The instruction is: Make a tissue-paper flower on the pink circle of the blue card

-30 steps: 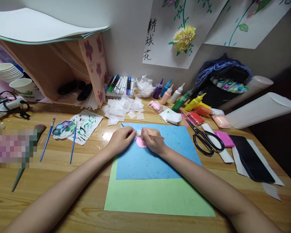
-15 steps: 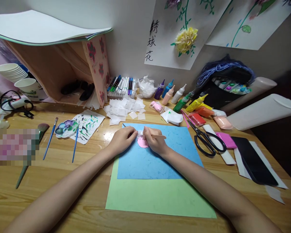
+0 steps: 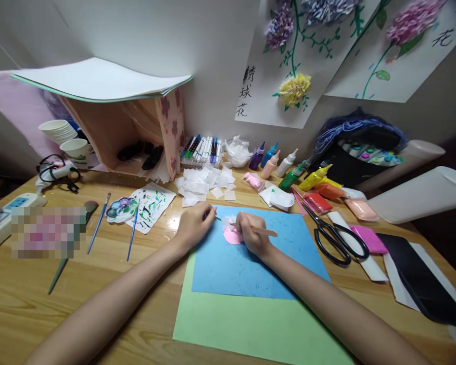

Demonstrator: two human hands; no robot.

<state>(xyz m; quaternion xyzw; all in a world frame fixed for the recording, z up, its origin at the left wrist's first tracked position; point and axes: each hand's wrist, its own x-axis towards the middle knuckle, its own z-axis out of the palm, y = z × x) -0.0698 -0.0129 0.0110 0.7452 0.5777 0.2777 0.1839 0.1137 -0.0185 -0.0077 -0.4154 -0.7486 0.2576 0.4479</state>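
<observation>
My right hand (image 3: 253, 232) is closed around a flat beige stick (image 3: 268, 232), whose wide end sticks out to the right. Its fingertips are beside a pink clay disc (image 3: 232, 236), with crumpled white paper (image 3: 229, 220) on its far part. My left hand (image 3: 195, 223) rests left of the disc with curled fingers, and a thin tool (image 3: 218, 218) pokes out from them toward the white paper; most of it is hidden. Under the disc lies a blue sheet (image 3: 228, 274) on top of a green sheet (image 3: 228, 319).
White paper squares (image 3: 201, 182) are piled behind my left hand. Paint bottles (image 3: 270, 165) and markers (image 3: 205, 149) stand by the wall. Black-handled scissors (image 3: 332, 235) lie on the right, near a black phone (image 3: 421, 276). Paintbrushes (image 3: 99, 223) are at left.
The view has shifted, showing more of the wall flowers and a power strip at left. My right hand has drawn slightly away from my left, and the left hand's tool tip now points at the paper.
</observation>
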